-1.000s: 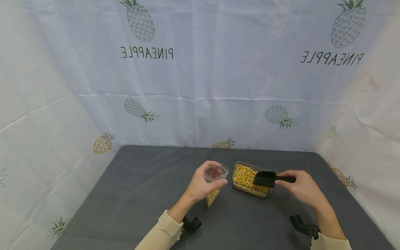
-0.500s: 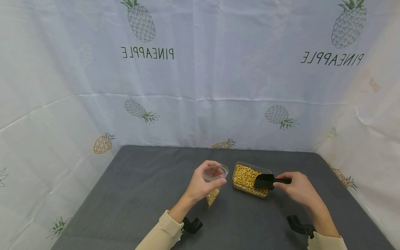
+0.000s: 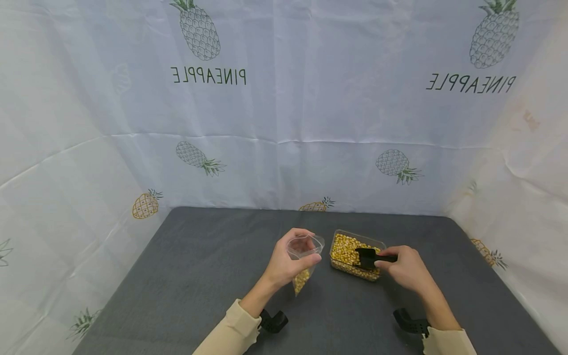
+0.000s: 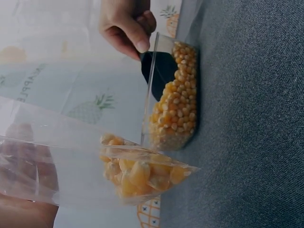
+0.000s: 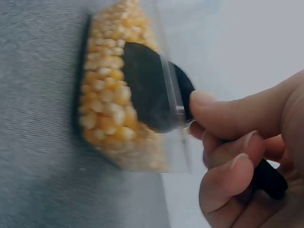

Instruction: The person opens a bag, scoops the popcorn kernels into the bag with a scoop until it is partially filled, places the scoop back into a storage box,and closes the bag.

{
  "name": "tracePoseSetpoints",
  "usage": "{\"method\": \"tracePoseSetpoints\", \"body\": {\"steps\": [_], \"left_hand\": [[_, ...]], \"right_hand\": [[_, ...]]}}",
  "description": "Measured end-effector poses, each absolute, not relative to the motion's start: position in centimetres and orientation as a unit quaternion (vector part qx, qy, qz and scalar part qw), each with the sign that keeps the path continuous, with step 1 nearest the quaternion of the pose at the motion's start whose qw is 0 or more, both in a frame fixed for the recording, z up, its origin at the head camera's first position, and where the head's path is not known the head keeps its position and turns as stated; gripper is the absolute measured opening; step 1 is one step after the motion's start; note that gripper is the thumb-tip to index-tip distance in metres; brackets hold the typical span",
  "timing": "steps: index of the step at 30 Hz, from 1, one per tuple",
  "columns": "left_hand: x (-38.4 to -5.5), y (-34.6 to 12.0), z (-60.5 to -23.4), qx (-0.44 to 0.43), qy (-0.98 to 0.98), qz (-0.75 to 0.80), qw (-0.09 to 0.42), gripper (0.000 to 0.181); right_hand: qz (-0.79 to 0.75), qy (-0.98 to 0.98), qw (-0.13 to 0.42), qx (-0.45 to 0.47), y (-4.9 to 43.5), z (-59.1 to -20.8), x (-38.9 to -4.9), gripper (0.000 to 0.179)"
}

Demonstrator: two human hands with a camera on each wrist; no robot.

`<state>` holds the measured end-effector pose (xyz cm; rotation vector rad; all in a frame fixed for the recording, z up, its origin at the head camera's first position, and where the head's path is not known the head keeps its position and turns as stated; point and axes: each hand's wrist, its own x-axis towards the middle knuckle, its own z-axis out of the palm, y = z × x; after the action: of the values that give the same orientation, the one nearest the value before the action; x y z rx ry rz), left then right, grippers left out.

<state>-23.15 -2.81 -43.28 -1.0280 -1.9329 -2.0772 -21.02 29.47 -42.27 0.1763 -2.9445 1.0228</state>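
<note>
My left hand (image 3: 284,261) holds a clear plastic bag (image 4: 71,147) by its spread mouth, thumb on one side and fingers on the other. Yellow corn kernels fill the bag's pointed bottom (image 4: 140,173), which hangs below the hand. To the right, a clear rectangular container (image 3: 335,264) of corn kernels (image 3: 346,246) stands on the table. My right hand (image 3: 406,268) grips the handle of a black scoop (image 5: 147,85) between thumb and curled fingers. The scoop's blade is inside the container, its front edge among the kernels (image 5: 107,90).
A dark grey cloth-like surface (image 3: 213,276) covers the table. Behind and at both sides hangs a white curtain (image 3: 275,98) printed with pineapples. Black wrist mounts (image 3: 272,320) sit on both forearms, low over the table.
My right hand has moved left, carrying the scoop from the container's right side deeper into the kernels. My left hand and the bag have stayed nearly still.
</note>
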Motion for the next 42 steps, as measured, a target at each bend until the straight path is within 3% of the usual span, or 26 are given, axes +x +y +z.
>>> {"method": "tracePoseSetpoints", "body": {"steps": [17, 42], "left_hand": [[-23.1, -2.9, -43.5, -0.337, -0.659, -0.671, 0.047, 0.04], [-23.4, -3.5, -42.8, -0.307, -0.731, -0.608, 0.056, 0.045]], "right_hand": [[0.376, -0.925, 0.032, 0.044, 28.8, -45.2, -22.0, 0.035], [0.412, -0.911, 0.017, 0.029, 31.6, -43.2, -21.5, 0.047]]}}
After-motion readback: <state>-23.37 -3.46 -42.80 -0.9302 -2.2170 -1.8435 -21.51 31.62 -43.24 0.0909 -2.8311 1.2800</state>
